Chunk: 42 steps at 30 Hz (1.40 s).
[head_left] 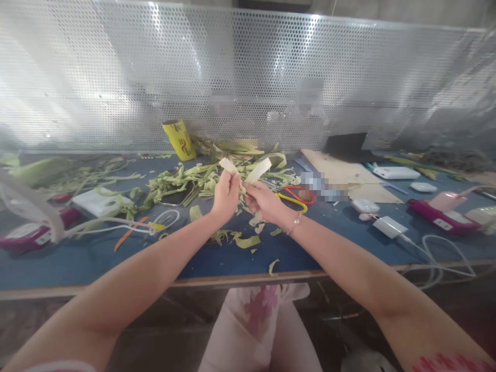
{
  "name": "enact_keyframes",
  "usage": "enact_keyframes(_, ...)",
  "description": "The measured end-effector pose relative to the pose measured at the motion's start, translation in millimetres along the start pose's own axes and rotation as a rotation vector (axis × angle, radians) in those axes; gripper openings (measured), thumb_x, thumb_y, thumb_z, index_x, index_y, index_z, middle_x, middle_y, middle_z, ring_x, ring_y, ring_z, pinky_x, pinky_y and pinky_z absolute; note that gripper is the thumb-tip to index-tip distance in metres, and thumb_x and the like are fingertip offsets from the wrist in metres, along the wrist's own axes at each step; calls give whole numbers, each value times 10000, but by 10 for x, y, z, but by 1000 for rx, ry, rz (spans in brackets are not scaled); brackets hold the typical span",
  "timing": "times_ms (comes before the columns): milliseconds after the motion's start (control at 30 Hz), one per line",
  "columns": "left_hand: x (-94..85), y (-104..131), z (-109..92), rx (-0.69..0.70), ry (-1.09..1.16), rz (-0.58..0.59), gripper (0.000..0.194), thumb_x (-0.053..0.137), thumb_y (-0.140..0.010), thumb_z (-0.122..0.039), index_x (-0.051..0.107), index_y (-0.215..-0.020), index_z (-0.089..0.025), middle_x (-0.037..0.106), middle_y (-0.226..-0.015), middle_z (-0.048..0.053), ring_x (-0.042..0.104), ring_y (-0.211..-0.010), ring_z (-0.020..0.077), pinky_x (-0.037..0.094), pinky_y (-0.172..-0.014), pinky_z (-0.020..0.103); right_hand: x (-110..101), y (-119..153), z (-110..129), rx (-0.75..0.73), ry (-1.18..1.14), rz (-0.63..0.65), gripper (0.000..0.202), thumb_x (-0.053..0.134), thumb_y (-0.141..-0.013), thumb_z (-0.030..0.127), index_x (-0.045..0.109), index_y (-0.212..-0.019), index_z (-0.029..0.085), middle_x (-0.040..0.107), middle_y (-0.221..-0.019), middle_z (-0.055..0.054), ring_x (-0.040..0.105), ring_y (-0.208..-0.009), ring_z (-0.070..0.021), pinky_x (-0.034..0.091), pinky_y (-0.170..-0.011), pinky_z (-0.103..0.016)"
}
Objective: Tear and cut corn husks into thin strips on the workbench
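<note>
My left hand (227,195) is closed over the blue tabletop, with the end of a pale, flat leaf strip (228,165) sticking up past its thumb. Close beside it, my right hand (264,202) pinches another pale green strip end (260,169) that slants up to the right. Whether both ends belong to one strip is hidden by the fingers. Behind and left of my hands lies a heap of knotted green leaf pieces (170,182). Curled leaf scraps (247,241) are scattered below my hands. Scissors with yellow and red handles (296,203) lie just right of my right hand.
A yellow tube (180,140) leans near the perforated metal screen (127,77) at the back. On the right are cardboard (344,168), a white charger (390,227) with its cable, and a purple device (444,216). White cables (112,221) and an orange strip (129,233) lie left.
</note>
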<state>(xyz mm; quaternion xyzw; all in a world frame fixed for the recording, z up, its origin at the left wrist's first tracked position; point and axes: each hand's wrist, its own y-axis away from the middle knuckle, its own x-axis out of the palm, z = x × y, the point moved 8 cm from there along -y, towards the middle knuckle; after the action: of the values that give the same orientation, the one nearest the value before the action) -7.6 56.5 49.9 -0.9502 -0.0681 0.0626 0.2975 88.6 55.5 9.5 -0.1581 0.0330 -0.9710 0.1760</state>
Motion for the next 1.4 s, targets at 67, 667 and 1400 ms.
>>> enact_keyframes(67, -15, -3, 3, 6, -18, -14, 203, 542, -818, -300, 425, -683, -204, 398, -541, -54, 353, -484, 77, 285, -502, 231, -15, 15, 38, -47, 48, -44, 326, 571, -776, 445, 379, -668, 204, 378, -435, 105, 233, -339, -23, 141, -348, -161)
enact_keyframes(667, -109, -17, 22, -98, 75, -192, 339, 505, -815, -487, 353, -674, -220, 384, -501, -58, 370, -435, 78, 301, -453, 250, -53, -2, 90, -232, 189, -150, 433, 456, -834, 531, 326, -571, 212, 342, -402, 79, 245, -325, -38, 163, -325, -189)
enact_keyframes(1400, 14, -31, 66, -107, 87, -31, 324, 538, -804, -401, 440, -579, -190, 401, -542, -35, 359, -512, 92, 288, -509, 244, -191, 60, 258, -302, 448, -282, 499, 405, -860, 537, 351, -488, 208, 341, -386, 53, 312, -366, -69, 258, -411, -225)
